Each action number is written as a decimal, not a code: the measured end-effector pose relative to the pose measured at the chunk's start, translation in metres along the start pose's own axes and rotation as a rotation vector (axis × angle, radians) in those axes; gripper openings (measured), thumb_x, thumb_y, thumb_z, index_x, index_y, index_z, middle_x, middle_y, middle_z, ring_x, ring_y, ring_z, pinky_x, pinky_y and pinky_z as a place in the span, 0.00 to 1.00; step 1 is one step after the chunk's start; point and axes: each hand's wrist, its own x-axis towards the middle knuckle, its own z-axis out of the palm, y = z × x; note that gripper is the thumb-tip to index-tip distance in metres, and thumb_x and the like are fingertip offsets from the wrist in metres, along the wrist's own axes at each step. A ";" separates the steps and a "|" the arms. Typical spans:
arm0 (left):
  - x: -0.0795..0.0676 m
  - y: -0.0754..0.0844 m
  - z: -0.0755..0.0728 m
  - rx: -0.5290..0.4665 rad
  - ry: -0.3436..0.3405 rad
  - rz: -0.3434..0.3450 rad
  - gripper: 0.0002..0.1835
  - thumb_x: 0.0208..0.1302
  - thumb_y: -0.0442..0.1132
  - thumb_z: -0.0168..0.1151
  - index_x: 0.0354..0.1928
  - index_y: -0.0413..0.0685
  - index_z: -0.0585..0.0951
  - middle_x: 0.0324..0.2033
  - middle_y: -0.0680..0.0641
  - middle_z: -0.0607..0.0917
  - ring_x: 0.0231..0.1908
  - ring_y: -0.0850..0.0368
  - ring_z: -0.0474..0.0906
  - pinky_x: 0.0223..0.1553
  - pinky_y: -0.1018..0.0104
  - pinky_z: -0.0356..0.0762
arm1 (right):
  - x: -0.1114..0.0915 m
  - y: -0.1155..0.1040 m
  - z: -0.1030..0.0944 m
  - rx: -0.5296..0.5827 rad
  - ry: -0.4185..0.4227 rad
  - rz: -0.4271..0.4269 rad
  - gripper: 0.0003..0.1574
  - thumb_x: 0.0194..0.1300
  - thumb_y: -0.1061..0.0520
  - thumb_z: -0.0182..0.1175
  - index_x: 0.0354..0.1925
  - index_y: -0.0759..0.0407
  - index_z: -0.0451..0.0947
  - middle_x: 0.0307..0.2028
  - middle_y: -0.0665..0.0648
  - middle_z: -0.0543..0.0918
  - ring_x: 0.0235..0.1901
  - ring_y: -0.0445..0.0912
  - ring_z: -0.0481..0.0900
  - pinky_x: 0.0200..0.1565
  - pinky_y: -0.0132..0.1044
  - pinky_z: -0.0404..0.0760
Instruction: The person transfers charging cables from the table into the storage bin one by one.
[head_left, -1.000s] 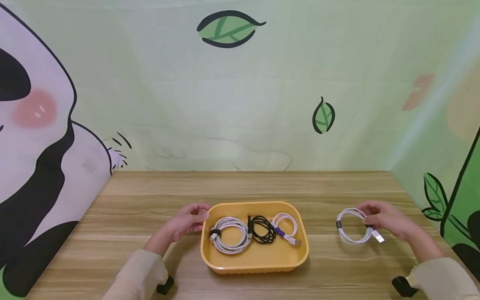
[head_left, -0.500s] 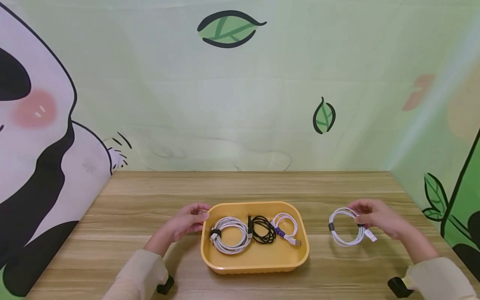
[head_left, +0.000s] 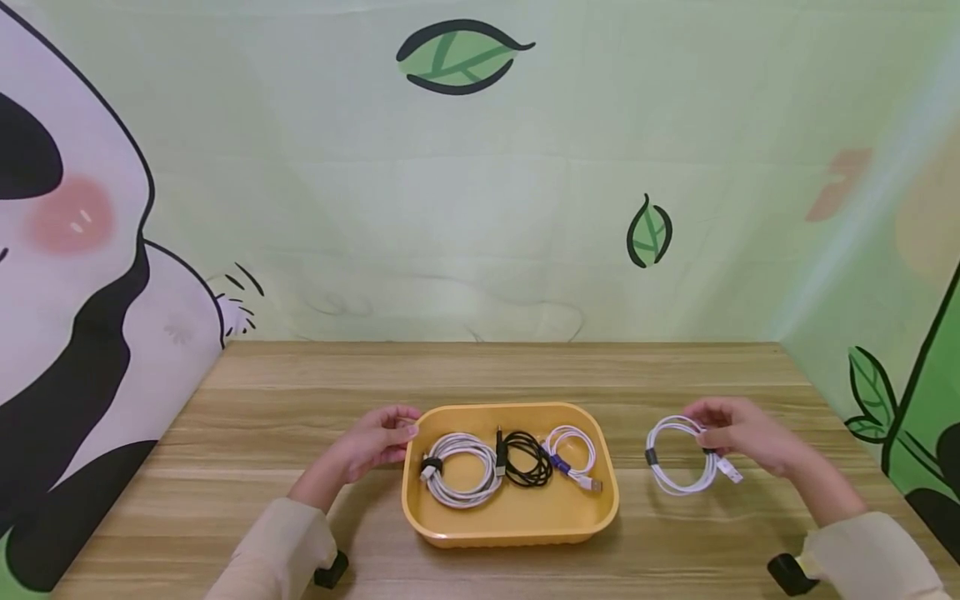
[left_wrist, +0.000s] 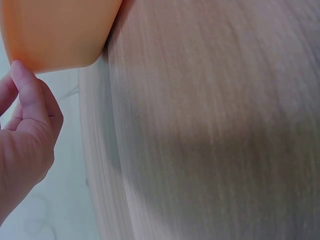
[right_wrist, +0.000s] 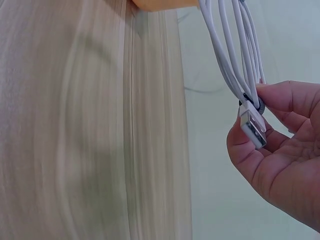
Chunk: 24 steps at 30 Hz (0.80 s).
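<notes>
My left hand (head_left: 375, 442) holds the back left corner of a yellow plastic tray (head_left: 487, 529), thumb at the rim. In the left wrist view, the thumb (left_wrist: 30, 92) meets the tray's outer wall (left_wrist: 55, 40). Inside the tray lie a thick grey-white coiled cable (head_left: 450, 500), a black coiled cable (head_left: 534, 479) and a thin white USB cable (head_left: 588, 450) with a blue tie. To the tray's right, my right hand (head_left: 742, 433) pinches a coiled white USB cable (head_left: 656, 475) by its dark tie. Its metal plug (right_wrist: 253, 131) hangs beside the fingers.
All of this is on or over a wooden table (head_left: 300, 375). A pale green cloth backdrop (head_left: 337, 208) with a panda and leaves stands behind it. Black devices (head_left: 332, 571) are strapped at both wrists.
My right hand has moved left with the coiled white USB cable, closer to the tray. The left hand, the tray and its cables have stayed put.
</notes>
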 end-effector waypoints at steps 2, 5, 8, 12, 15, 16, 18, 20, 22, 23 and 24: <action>0.000 0.000 0.000 0.000 -0.001 0.002 0.21 0.62 0.36 0.51 0.55 0.34 0.63 0.36 0.48 0.72 0.29 0.62 0.71 0.30 0.74 0.75 | 0.001 0.000 0.001 0.008 -0.008 -0.013 0.25 0.56 0.69 0.51 0.51 0.81 0.60 0.32 0.48 0.72 0.26 0.39 0.71 0.26 0.31 0.75; 0.000 0.001 0.000 -0.001 -0.002 0.006 0.21 0.62 0.36 0.51 0.55 0.33 0.63 0.35 0.49 0.72 0.29 0.62 0.71 0.30 0.74 0.74 | 0.003 -0.002 0.004 0.011 -0.017 -0.037 0.25 0.55 0.69 0.52 0.50 0.82 0.61 0.31 0.48 0.73 0.26 0.38 0.71 0.25 0.31 0.75; 0.000 0.001 0.000 -0.003 -0.002 0.008 0.21 0.62 0.36 0.52 0.55 0.33 0.63 0.35 0.49 0.72 0.29 0.62 0.71 0.30 0.74 0.75 | 0.005 -0.004 0.006 0.009 -0.025 -0.051 0.25 0.54 0.69 0.52 0.49 0.81 0.62 0.30 0.49 0.73 0.26 0.38 0.71 0.25 0.31 0.74; 0.000 0.001 0.000 -0.004 -0.001 0.004 0.21 0.62 0.36 0.51 0.55 0.33 0.63 0.34 0.49 0.73 0.29 0.62 0.71 0.30 0.74 0.74 | 0.007 -0.008 0.010 0.002 -0.032 -0.053 0.24 0.54 0.69 0.52 0.49 0.81 0.62 0.30 0.51 0.73 0.26 0.38 0.71 0.25 0.30 0.74; 0.000 0.001 0.000 -0.004 0.003 0.000 0.21 0.62 0.36 0.51 0.55 0.34 0.63 0.34 0.49 0.73 0.29 0.62 0.71 0.30 0.74 0.75 | 0.008 -0.010 0.013 -0.001 -0.040 -0.057 0.24 0.53 0.69 0.52 0.48 0.81 0.63 0.31 0.52 0.73 0.26 0.38 0.71 0.25 0.30 0.74; 0.000 0.001 0.001 -0.004 0.005 -0.002 0.21 0.62 0.35 0.51 0.55 0.34 0.63 0.34 0.49 0.73 0.29 0.62 0.71 0.30 0.74 0.75 | 0.008 -0.011 0.014 -0.001 -0.042 -0.058 0.24 0.53 0.69 0.53 0.48 0.81 0.63 0.31 0.53 0.73 0.26 0.38 0.71 0.25 0.30 0.74; 0.000 0.001 0.001 -0.003 0.010 -0.005 0.20 0.62 0.35 0.51 0.55 0.34 0.63 0.35 0.49 0.72 0.29 0.62 0.71 0.30 0.74 0.75 | 0.009 -0.012 0.015 -0.005 -0.044 -0.057 0.24 0.53 0.69 0.53 0.48 0.81 0.63 0.31 0.53 0.73 0.26 0.38 0.71 0.25 0.31 0.74; 0.000 0.001 0.001 0.000 0.014 -0.007 0.20 0.63 0.35 0.51 0.55 0.34 0.63 0.36 0.48 0.72 0.29 0.61 0.71 0.30 0.74 0.75 | 0.009 -0.013 0.016 -0.010 -0.043 -0.054 0.24 0.53 0.69 0.53 0.48 0.81 0.64 0.31 0.54 0.73 0.26 0.39 0.71 0.25 0.31 0.75; 0.000 0.001 0.001 0.004 0.017 -0.009 0.20 0.63 0.35 0.51 0.55 0.34 0.63 0.37 0.48 0.72 0.29 0.61 0.71 0.30 0.74 0.75 | 0.010 -0.014 0.017 -0.013 -0.044 -0.049 0.24 0.52 0.68 0.53 0.48 0.80 0.64 0.31 0.54 0.73 0.26 0.39 0.71 0.25 0.31 0.75; 0.000 0.001 0.001 0.005 0.019 -0.010 0.20 0.63 0.35 0.51 0.55 0.34 0.64 0.37 0.47 0.72 0.29 0.61 0.71 0.30 0.74 0.75 | 0.010 -0.014 0.018 -0.016 -0.045 -0.048 0.24 0.52 0.69 0.53 0.48 0.80 0.64 0.31 0.54 0.73 0.26 0.39 0.71 0.25 0.31 0.74; 0.000 0.001 0.001 0.007 0.020 -0.011 0.20 0.62 0.35 0.51 0.55 0.34 0.64 0.38 0.47 0.72 0.29 0.61 0.71 0.30 0.74 0.75 | 0.011 -0.014 0.019 -0.018 -0.046 -0.049 0.24 0.52 0.69 0.53 0.47 0.80 0.64 0.31 0.54 0.73 0.26 0.39 0.71 0.25 0.31 0.74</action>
